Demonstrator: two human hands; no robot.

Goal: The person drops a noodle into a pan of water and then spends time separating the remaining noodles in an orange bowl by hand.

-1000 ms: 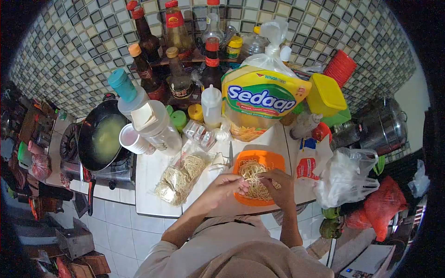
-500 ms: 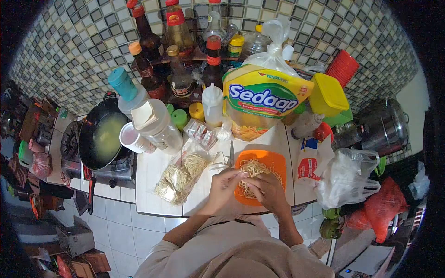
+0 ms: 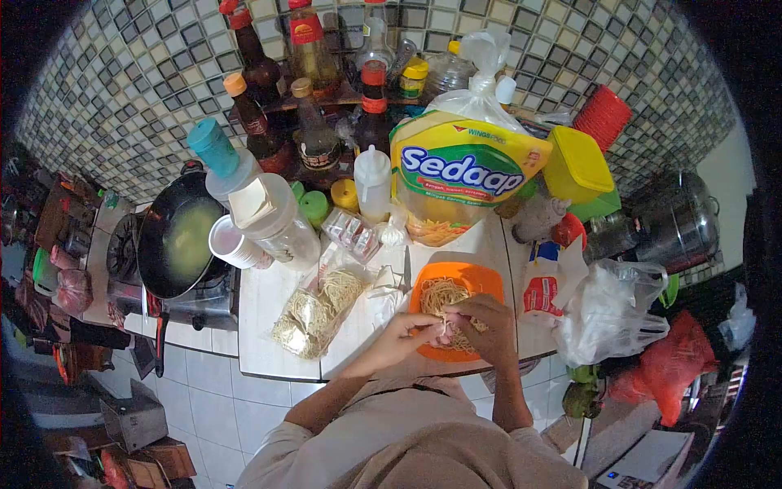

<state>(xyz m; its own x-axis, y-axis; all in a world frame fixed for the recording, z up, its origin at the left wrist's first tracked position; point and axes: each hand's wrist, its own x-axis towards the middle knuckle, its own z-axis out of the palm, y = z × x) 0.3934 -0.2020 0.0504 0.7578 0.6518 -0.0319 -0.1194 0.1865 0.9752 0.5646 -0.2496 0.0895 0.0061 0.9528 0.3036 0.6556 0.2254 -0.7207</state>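
Dry noodles (image 3: 442,295) lie in an orange square container (image 3: 485,279) near the counter's front edge. My left hand (image 3: 407,336) is closed in a pinch over its left side, with pale noodle strands at the fingertips. My right hand (image 3: 486,324) reaches over the right side, its fingers bent down and closed on noodles too; part of the grip is hidden. The two hands' fingertips nearly meet above the container. To the left lies a clear plastic bag of noodle cakes (image 3: 316,314).
A black pan (image 3: 183,236) with yellowish oil sits on the stove at left. Behind stand a white squeeze bottle (image 3: 373,186), a large Sedaap pouch (image 3: 460,175) and several sauce bottles. White plastic bags (image 3: 607,318) are at right, beside a red bag (image 3: 674,367).
Both hands have shifted slightly down and right, toward the container's near side. More of the noodles at the far left of the container now shows.
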